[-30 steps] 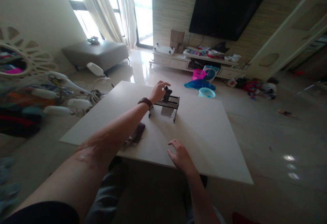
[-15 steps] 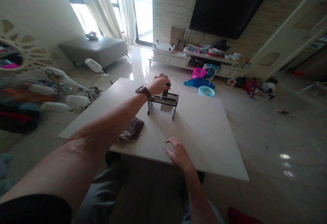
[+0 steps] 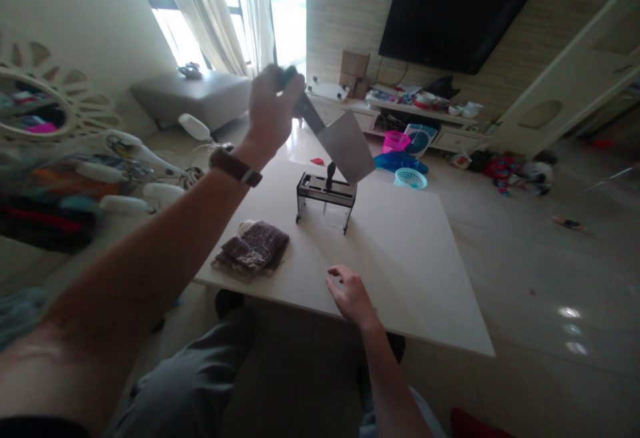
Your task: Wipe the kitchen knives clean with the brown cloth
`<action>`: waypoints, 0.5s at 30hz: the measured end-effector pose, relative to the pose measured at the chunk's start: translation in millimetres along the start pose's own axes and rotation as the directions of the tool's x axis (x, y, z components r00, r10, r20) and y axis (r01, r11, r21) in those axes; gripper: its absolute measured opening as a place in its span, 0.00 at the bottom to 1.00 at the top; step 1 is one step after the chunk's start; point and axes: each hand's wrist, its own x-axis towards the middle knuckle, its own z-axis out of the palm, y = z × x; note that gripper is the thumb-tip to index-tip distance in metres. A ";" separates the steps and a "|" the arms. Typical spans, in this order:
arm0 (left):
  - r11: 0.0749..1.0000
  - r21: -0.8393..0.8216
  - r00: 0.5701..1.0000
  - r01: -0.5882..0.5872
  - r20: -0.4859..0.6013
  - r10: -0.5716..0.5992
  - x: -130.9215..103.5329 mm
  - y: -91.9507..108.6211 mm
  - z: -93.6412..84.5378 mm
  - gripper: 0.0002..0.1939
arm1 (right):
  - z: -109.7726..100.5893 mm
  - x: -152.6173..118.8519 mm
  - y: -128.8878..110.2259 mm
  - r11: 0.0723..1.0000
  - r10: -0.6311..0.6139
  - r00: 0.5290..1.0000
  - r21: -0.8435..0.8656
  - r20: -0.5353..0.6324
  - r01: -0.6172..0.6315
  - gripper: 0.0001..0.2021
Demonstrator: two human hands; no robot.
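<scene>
My left hand (image 3: 273, 108), with a watch on its wrist, is closed around the dark handle of a cleaver (image 3: 347, 147). The broad blade hangs in the air, slanting down to the right, above a knife block (image 3: 325, 189) with a slotted dark top and clear sides. Another dark knife handle (image 3: 331, 173) stands up out of one of the slots. My right hand (image 3: 351, 295) is near the front edge of the table, fingers curved and apart, holding nothing. To the left lies a folded brown and white cloth (image 3: 255, 248).
The white table (image 3: 400, 271) stands on a glossy tiled floor. Past it are a pink basket (image 3: 395, 141), a light blue basket (image 3: 411, 179) and a low TV cabinet (image 3: 345, 112). A mirror and lamp-like white fittings (image 3: 194, 127) are at the left.
My left hand has lifted the cleaver out of the knife block, moving up and left. The folded cloth now shows fully. My right hand has barely moved.
</scene>
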 end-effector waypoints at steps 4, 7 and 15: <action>0.902 -0.244 0.932 0.355 0.017 -0.362 -92.0 -41.5 -36.5 0.10 | 9.9 -1.6 -11.3 0.965 0.055 0.998 0.257 -0.004 -0.052 0.15; 0.638 -0.441 0.723 0.631 0.035 -0.690 -182.2 -78.0 -50.9 0.09 | 24.7 -3.0 -16.1 0.852 0.061 0.998 0.521 0.014 -0.059 0.25; 0.220 -0.602 0.498 0.768 0.343 -0.797 -350.6 -117.8 -22.8 0.11 | 50.1 -6.2 -17.5 0.502 0.293 0.939 0.865 -0.179 0.008 0.26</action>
